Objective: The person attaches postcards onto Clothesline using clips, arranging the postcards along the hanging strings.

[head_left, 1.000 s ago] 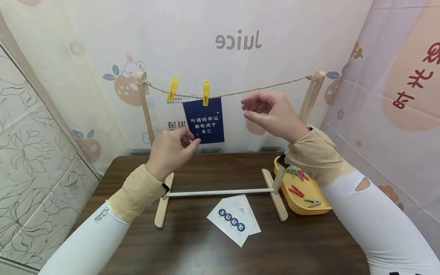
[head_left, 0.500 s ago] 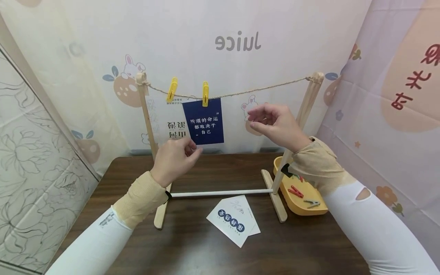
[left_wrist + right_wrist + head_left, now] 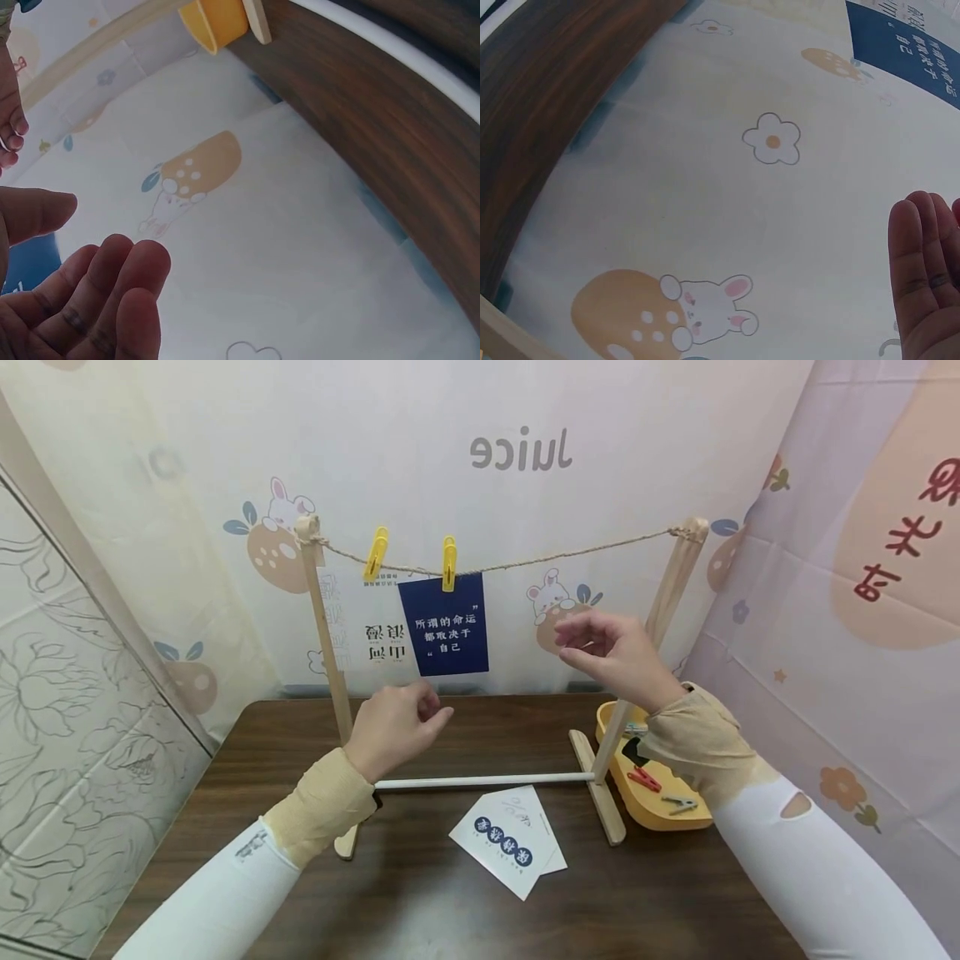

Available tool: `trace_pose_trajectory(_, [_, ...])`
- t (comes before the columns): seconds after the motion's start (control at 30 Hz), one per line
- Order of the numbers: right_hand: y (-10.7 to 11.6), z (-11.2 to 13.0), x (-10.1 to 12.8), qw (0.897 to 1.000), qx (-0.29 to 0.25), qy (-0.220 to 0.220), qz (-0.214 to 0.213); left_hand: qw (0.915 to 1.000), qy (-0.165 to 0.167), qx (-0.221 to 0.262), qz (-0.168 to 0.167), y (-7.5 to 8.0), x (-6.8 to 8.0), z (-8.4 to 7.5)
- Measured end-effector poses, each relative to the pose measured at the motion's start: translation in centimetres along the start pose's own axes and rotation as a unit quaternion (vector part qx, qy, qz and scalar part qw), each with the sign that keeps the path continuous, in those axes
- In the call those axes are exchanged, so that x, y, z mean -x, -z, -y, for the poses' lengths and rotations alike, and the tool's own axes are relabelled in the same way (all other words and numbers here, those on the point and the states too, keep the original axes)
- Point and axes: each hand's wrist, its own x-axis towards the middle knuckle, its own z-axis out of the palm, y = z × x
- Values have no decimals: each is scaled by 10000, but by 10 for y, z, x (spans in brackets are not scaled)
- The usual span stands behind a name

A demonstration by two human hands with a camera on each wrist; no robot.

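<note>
A dark blue card (image 3: pixel 452 631) with white characters hangs from a twine line (image 3: pixel 555 556), with a yellow clothespin (image 3: pixel 449 564) at its top edge. To its left hangs a white card (image 3: pixel 367 627), partly overlapped by the blue one, below a second yellow clothespin (image 3: pixel 377 554). My left hand (image 3: pixel 397 727) hovers just below the hung cards, fingers loosely bent around nothing. Right of the blue card, my right hand (image 3: pixel 615 656) is in the air before the right post, its fingers relaxed and holding nothing. Both wrist views show bare fingers.
Two overlapping white cards (image 3: pixel 502 852) lie on the dark wooden table (image 3: pixel 420 910). A yellow tray (image 3: pixel 663 814) with several clothespins, among them a red clothespin (image 3: pixel 643 778), stands at the right. Wooden posts (image 3: pixel 678 577) and a white crossbar (image 3: pixel 487 781) form the rack.
Both hands have moved down and slightly to the right, away from the line. More of the white hanging card shows now. The hung cards and clothespins have stayed put.
</note>
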Motion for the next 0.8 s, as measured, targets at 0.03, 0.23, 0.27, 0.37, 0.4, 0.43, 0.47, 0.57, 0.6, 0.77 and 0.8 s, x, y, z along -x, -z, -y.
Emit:
trace_pose_trajectory(0.03, [0, -2, 1, 10000, 13, -37, 6, 10000, 34, 11, 53, -2, 1, 0])
trace_pose_trajectory(0.23, [-1, -11, 11, 9995, 7, -320, 52, 9991, 285, -20, 326, -13, 6, 0])
trace_pose_trajectory(0.27, [-1, -13, 12, 9994, -13, -340, 50, 9988, 317, -26, 367, -15, 6, 0])
trace_pose_trajectory(0.37, [-2, -17, 17, 9992, 0, -402, 26, 9982, 371, -49, 477, -19, 8, 0])
trace_pose_trajectory(0.4, [-2, -19, 18, 9991, 30, -427, 26, 9979, 386, -64, 518, -20, 9, 0])
trace_pose_trajectory(0.43, [-2, -21, 20, 9990, 33, -450, 29, 9976, 401, -84, 555, -22, 9, 0])
trace_pose_trajectory(0.47, [-2, -22, 21, 9988, 50, -480, 30, 9973, 418, -105, 586, -23, 10, 1])
trace_pose_trajectory(0.57, [-3, -26, 26, 9982, 93, -594, 44, 9963, 490, -125, 691, -27, 12, 2])
trace_pose_trajectory(0.6, [-3, -27, 27, 9980, 84, -619, 43, 9960, 512, -130, 716, -28, 12, 2])
trace_pose_trajectory(0.77, [-3, -33, 33, 9975, 5, -708, 10, 9951, 548, -128, 811, -35, 15, 3])
trace_pose_trajectory(0.8, [-3, -34, 34, 9975, -14, -712, 1, 9951, 544, -126, 819, -36, 16, 3])
